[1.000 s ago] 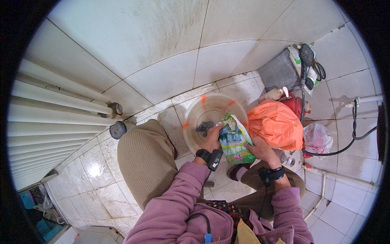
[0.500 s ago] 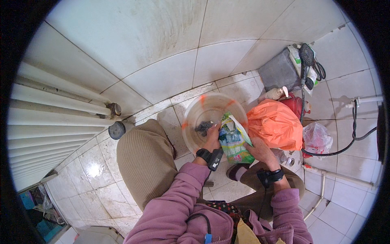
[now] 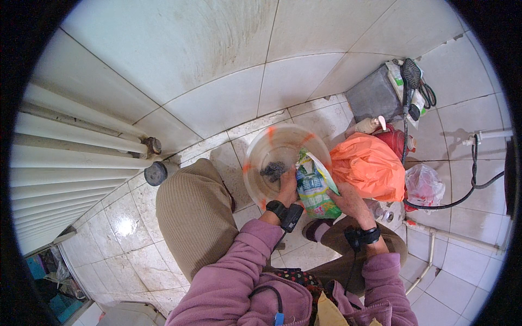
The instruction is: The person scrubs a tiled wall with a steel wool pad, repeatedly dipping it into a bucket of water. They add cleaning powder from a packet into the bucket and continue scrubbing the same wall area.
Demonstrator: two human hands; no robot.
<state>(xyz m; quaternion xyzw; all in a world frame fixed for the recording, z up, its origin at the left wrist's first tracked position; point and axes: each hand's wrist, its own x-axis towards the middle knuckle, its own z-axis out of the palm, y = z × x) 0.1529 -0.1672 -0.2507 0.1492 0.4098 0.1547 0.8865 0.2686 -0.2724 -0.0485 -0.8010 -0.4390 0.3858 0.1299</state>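
Observation:
A green-and-white printed plastic packet (image 3: 315, 187) is held tilted over the near right side of a clear bucket (image 3: 266, 144). My right hand (image 3: 352, 204) grips the packet by its right edge. My left hand (image 3: 288, 187) is closed at the packet's left edge, above the bucket's near rim; its fingertips are partly hidden. On the bucket's bottom lies a dark grey, wet-looking clump (image 3: 273, 171), just beyond my left fingers. What the packet contains cannot be seen.
An orange plastic bag (image 3: 370, 168) stands against the bucket's right. Behind it are a pump bottle (image 3: 367, 125), a red container (image 3: 394, 140) and a grey box (image 3: 372, 95). A shower head (image 3: 410, 73) hangs with its black hose at right. A white radiator (image 3: 81, 163) lines the left.
My left hand has shifted slightly, its wrist turning and its fingers drawing lower along the packet's edge. The packet has moved a little to the right; my right hand keeps its grip.

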